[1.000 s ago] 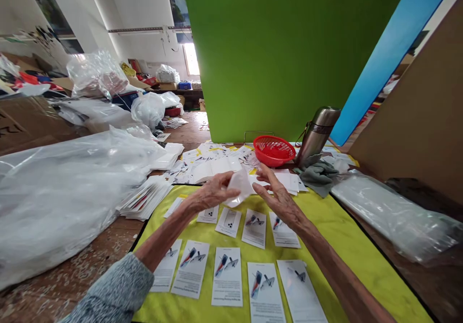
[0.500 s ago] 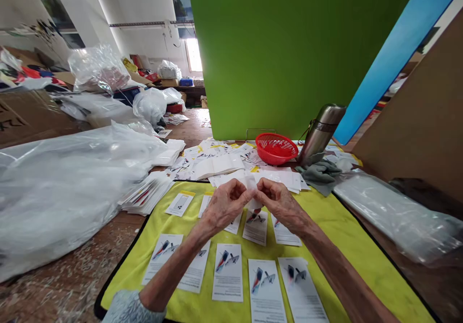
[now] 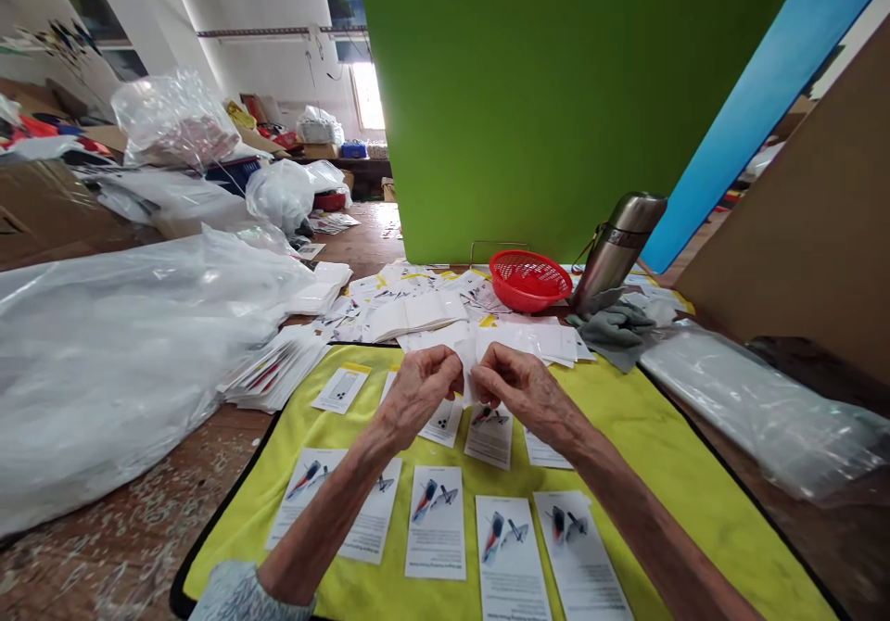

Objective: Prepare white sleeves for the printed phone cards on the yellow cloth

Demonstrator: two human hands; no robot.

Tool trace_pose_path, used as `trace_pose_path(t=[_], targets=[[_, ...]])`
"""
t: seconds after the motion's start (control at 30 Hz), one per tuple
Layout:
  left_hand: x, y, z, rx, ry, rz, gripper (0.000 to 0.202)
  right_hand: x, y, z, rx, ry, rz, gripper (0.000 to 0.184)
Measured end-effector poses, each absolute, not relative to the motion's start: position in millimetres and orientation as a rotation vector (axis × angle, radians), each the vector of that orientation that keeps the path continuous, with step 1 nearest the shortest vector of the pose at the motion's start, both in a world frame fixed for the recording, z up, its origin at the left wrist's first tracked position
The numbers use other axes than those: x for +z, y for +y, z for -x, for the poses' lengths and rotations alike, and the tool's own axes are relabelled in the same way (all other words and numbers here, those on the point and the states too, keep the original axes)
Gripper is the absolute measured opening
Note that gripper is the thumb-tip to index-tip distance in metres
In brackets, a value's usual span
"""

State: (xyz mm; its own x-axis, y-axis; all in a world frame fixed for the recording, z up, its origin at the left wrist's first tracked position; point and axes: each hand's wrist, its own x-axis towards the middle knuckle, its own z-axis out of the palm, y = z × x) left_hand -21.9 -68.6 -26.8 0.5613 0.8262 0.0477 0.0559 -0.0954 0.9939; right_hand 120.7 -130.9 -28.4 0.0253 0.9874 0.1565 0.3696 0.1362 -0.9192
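Both my hands are raised over the far part of the yellow mat, fingers pinched. My left hand (image 3: 427,382) grips the left side of a thin whitish piece (image 3: 468,371), which looks like a small plastic bag or a slip of paper. On its other side my right hand (image 3: 511,380) pinches it, its fingertips partly hidden. Below them lies a printed card (image 3: 489,436) with a dark picture. Nearer to me are a row of larger white printed cards, among them one card (image 3: 436,522) in the middle. A small yellow-topped card (image 3: 340,388) lies at the far left.
The yellow mat (image 3: 660,510) has a dark edge. Beyond it are white packets (image 3: 417,315), a red basket (image 3: 529,281), a steel flask (image 3: 617,250) and grey gloves (image 3: 612,324). Plastic bags (image 3: 139,352) lie left, a clear bag pack (image 3: 751,408) right. A green panel (image 3: 556,102) stands behind.
My hands have moved slightly apart, opening a small gap where the whitish piece shows between them. The view has shifted slightly. The cards lie as before.
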Motion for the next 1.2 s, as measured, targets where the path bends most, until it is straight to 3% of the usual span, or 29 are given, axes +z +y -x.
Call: trace_pose_path(t=[0.1, 0.23, 0.33, 0.6, 0.9, 1.2], targets=[[-29.0, -67.1, 23.5, 0.827, 0.867, -1.637, 0.025, -29.1, -131.7, -115.2, 0.684, -1.538, 1.451, 0.015], [-29.5, -69.6, 21.3, 0.797, 0.842, -1.388, 0.026, -31.9, -132.0, -109.2, 0.490, -1.576, 1.482, 0.030], [-30.6, -72.0, 18.3, 0.744, 0.830, -1.302, 0.022, -34.0, -131.7, -108.9, 0.439, -1.585, 1.515, 0.024], [-41.7, -70.6, 18.3, 0.799, 0.853, -1.545, 0.021, -31.6, -132.6, -114.0, 0.578, -1.720, 1.495, 0.024], [-42.4, -74.7, 17.2, 0.848, 0.957, -1.905, 0.021, -37.9, -136.2, -103.1, -0.021, -1.956, 1.937, 0.025], [-31.5, -88.4, 20.9, 0.737, 1.210, -2.189, 0.025, -39.2, -130.4, -101.3, -0.147, -1.876, 1.948, 0.019]])
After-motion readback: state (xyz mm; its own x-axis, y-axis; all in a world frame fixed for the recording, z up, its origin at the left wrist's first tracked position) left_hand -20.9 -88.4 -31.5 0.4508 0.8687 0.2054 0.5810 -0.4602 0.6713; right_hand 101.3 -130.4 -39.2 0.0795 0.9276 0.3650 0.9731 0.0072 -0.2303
